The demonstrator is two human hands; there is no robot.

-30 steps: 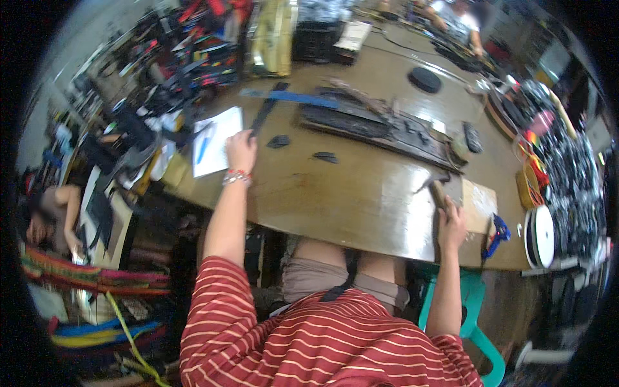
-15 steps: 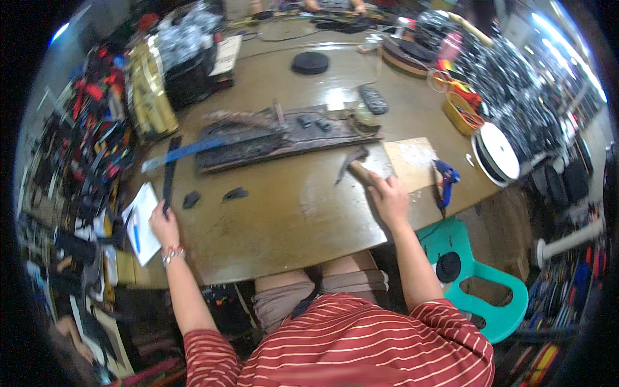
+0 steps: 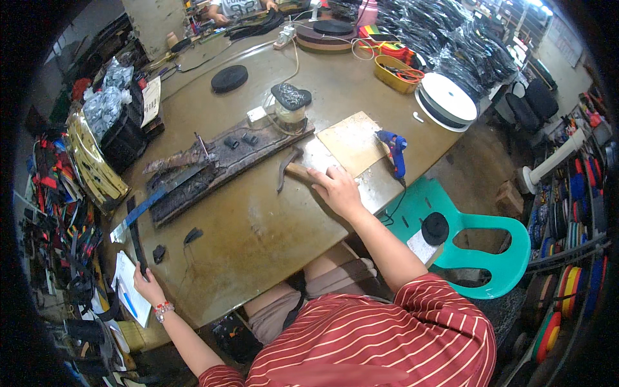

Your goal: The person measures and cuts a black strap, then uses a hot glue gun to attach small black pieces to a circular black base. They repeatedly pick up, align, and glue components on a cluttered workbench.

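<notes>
My right hand (image 3: 338, 190) is closed around the wooden handle of a hammer (image 3: 298, 171), which lies low over the table, its dark head pointing away from me. At the table's left edge, my left hand (image 3: 149, 287) pinches the near end of a black strap (image 3: 136, 237). That strap runs away from me, beneath a steel ruler (image 3: 151, 201). Beside the left hand lies a white notepad (image 3: 134, 290) with a blue pen (image 3: 131, 305) on it. Two small black scraps, one a crumpled piece (image 3: 158, 253) and one a strip (image 3: 193, 235), rest right of the strap.
A dark worn board (image 3: 258, 153) carries small black parts, with a glass jar (image 3: 290, 116) at its right end. Right of the hammer are a plywood sheet (image 3: 351, 143) and a blue glue gun (image 3: 394, 153). A green chair (image 3: 474, 226) stands right. Another person (image 3: 240, 8) sits across the table.
The view has turned, so the table and its things appear rotated and shifted left. My right hand still holds the hammer, and my left hand still grips the strap end.
</notes>
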